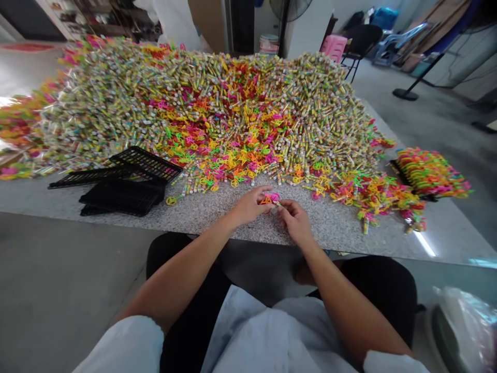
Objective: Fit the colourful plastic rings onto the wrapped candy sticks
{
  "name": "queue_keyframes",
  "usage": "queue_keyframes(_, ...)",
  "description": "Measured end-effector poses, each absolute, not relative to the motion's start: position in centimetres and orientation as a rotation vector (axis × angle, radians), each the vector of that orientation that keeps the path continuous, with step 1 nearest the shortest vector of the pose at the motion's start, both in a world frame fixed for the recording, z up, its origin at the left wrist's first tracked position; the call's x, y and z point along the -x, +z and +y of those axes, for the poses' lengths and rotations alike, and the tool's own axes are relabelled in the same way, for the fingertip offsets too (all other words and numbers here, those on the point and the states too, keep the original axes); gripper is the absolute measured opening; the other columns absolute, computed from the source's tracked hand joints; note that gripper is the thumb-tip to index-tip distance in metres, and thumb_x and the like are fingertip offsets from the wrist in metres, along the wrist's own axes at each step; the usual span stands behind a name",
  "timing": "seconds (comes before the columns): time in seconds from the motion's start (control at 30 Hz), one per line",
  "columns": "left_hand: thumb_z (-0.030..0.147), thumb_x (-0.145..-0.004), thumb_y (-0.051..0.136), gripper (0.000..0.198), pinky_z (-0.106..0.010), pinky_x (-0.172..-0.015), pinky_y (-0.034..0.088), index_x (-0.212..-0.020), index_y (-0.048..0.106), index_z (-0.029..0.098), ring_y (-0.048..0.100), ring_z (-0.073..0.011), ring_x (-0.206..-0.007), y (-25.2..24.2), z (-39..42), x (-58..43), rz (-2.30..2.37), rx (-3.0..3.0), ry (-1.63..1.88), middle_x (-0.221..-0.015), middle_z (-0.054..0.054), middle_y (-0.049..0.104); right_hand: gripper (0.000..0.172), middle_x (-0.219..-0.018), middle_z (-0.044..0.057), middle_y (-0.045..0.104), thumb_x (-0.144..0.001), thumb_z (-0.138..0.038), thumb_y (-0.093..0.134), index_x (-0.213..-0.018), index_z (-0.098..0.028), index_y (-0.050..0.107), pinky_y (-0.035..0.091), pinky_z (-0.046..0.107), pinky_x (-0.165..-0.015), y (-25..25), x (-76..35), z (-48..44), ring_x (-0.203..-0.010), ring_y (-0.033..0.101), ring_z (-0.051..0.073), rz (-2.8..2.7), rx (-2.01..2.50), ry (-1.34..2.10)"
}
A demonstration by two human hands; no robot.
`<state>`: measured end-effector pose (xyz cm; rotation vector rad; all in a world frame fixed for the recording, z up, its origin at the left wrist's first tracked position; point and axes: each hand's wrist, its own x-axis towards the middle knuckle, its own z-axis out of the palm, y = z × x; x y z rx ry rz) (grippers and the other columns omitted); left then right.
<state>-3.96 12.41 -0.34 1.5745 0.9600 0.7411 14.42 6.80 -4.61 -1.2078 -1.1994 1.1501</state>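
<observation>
Tube (278, 203) slants from upper left down toward right hand (297, 221).

Hands (248, 207) pinching plastic pieces (275, 197) — heap (326, 114), black trays (120, 197)

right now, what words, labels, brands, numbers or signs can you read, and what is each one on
None can be read.
Piled tubes: any print is too small.
Tube in the right hand: too small as well.
White bag at the back: pink marks, too blurred.

Pale shirt (267, 339), sleeves (126, 344) baring forearms, black legwear (382, 290).
</observation>
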Motion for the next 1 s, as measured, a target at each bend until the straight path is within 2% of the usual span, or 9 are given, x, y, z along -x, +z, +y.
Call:
queue_keyframes(0.17, 0.030, -0.083, 0.076, 0.070, -0.028, -0.070, 0.051, -0.146, 0.049, 0.021, 0.064, -0.0156, -0.075, -0.9, 12.5, 3.9, 1.024, -1.602, 0.774, -0.088, -0.002, 0.070, 0.025, -0.066, -0.003, 0.059, -0.091, -0.046, 0.062, -0.100, -0.023, 0.065, 0.038, 0.027, -0.049, -3.8, -14.2, 6.4, -0.051, 0.048, 0.014, -1.251, 1.344, 1.053)
queue_keyframes(0.27, 0.034, -0.084, 0.076, 0.075, -0.026, -0.065, 0.049, -0.150, 0.044, 0.021, 0.062, -0.0139, -0.069, -1.3, 12.6, 4.0, 1.045, -1.546, 0.771, -0.085, -0.002, 0.069, 0.024, -0.077, 0.002, 0.068, -0.090, -0.044, 0.062, -0.099, -0.022, 0.069, 0.043, 0.029, -0.058, -3.2, -14.3, 6.2, -0.063, 0.057, 0.017, -1.337, 1.427, 0.863)
queue_keyframes(0.37, 0.035, -0.085, 0.075, 0.083, -0.026, -0.065, 0.049, -0.157, 0.034, 0.025, 0.061, -0.0129, -0.068, -1.4, 12.6, 4.2, 0.951, -1.471, 0.704, -0.087, -0.002, 0.068, 0.028, -0.086, 0.005, 0.072, -0.091, -0.045, 0.061, -0.104, -0.023, 0.069, 0.045, 0.030, -0.060, -3.2, -14.3, 6.2, -0.070, 0.061, 0.020, -1.354, 1.421, 0.874)
queue_keyframes(0.5, 0.030, -0.086, 0.072, 0.080, -0.028, -0.073, 0.053, -0.157, 0.035, 0.028, 0.063, -0.0142, -0.077, -1.6, 12.7, 4.4, 0.839, -1.442, 0.648, -0.094, -0.002, 0.066, 0.031, -0.082, 0.004, 0.071, -0.089, -0.049, 0.063, -0.106, -0.023, 0.068, 0.044, 0.030, -0.055, -3.9, -14.4, 6.5, -0.065, 0.060, 0.020, -1.291, 1.422, 0.949)
queue_keyframes(0.7, 0.027, -0.087, 0.070, 0.080, -0.034, -0.079, 0.056, -0.159, 0.034, 0.027, 0.065, -0.0172, -0.084, -1.9, 12.9, 4.6, 0.814, -1.423, 0.623, -0.099, -0.004, 0.067, 0.029, -0.065, -0.003, 0.060, -0.091, -0.048, 0.062, -0.105, -0.023, 0.068, 0.038, 0.027, -0.048, -4.4, -14.4, 6.4, -0.049, 0.048, 0.014, -1.246, 1.346, 1.068)
queue_keyframes(0.87, 0.027, -0.089, 0.069, 0.084, -0.035, -0.080, 0.057, -0.161, 0.026, 0.028, 0.069, -0.0184, -0.083, -2.0, 12.8, 4.5, 0.784, -1.362, 0.588, -0.092, -0.003, 0.069, 0.031, -0.067, -0.002, 0.063, -0.092, -0.048, 0.063, -0.108, -0.023, 0.069, 0.041, 0.027, -0.050, -4.3, -14.2, 6.1, -0.050, 0.051, 0.014, -1.245, 1.346, 1.075)
queue_keyframes(1.0, 0.027, -0.090, 0.069, 0.082, -0.035, -0.081, 0.058, -0.161, 0.029, 0.029, 0.070, -0.0193, -0.086, -1.9, 12.6, 4.5, 0.793, -1.357, 0.598, -0.094, -0.004, 0.070, 0.035, -0.064, -0.002, 0.063, -0.090, -0.050, 0.063, -0.110, -0.023, 0.071, 0.043, 0.028, -0.050, -4.1, -13.9, 5.8, -0.050, 0.052, 0.015, -1.230, 1.364, 1.077)
